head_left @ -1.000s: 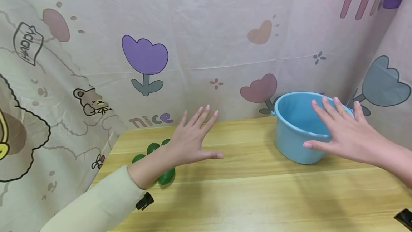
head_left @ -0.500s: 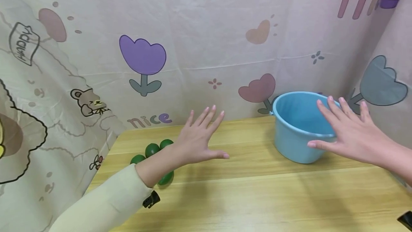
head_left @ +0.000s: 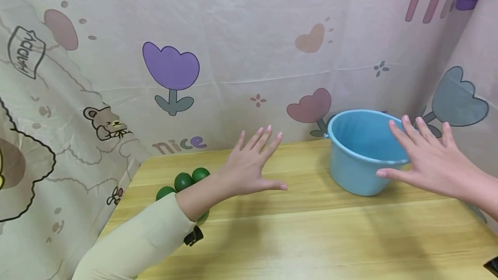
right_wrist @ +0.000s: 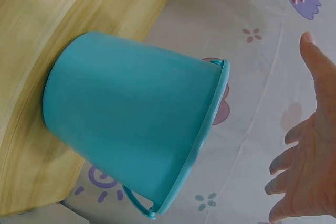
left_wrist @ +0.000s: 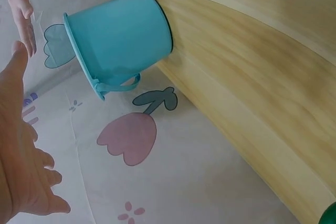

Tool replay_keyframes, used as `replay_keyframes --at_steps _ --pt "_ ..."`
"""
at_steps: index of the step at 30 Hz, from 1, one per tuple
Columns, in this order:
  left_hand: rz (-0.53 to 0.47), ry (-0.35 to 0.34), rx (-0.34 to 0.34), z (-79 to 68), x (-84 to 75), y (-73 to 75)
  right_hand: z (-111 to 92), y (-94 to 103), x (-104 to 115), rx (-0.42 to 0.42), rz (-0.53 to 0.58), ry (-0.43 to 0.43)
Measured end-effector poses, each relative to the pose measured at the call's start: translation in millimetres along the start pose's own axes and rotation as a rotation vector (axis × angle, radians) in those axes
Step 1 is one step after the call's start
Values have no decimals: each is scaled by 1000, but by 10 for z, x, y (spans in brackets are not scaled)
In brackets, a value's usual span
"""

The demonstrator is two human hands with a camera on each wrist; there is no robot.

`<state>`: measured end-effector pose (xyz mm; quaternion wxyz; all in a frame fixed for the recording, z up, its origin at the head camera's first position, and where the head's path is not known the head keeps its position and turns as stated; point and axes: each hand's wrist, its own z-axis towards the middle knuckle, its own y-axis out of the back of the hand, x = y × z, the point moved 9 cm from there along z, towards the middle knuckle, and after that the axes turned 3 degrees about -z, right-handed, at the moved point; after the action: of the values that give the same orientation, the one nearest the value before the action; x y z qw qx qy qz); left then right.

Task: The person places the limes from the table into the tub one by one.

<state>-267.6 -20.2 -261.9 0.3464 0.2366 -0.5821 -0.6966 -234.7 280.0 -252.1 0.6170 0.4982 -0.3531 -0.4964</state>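
My left hand (head_left: pixel 249 167) hovers palm down above the wooden table, fingers spread and straight, holding nothing. Under and behind its forearm lie several round green fruits (head_left: pixel 183 181), partly hidden by the sleeve; their exact kind is unclear. On the right, a light blue bucket (head_left: pixel 352 172) stands upright near the table's back edge. My right hand (head_left: pixel 432 163) is held in the air in front of the bucket's right side, fingers spread, covering part of its rim. In the right wrist view, the bucket (right_wrist: pixel 131 114) is apart from that hand's fingers.
The light wooden table (head_left: pixel 295 241) reaches back to a hanging cloth (head_left: pixel 241 25) printed with tulips, hearts and bears. The cloth also closes off the left and right sides. A black clip-like piece (head_left: pixel 193 236) sits at the left cuff.
Both hands have drifted slightly to the right, still spread. The left forearm now covers more of the lower green fruits. The whole head view has shifted a little; fruits and bucket stay put.
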Motion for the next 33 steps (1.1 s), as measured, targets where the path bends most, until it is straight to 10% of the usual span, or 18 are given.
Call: replay_keyframes --at_steps 33 --pt "-30 -55 -28 474 -404 -150 -62 -43 -209 -33 -31 -31"
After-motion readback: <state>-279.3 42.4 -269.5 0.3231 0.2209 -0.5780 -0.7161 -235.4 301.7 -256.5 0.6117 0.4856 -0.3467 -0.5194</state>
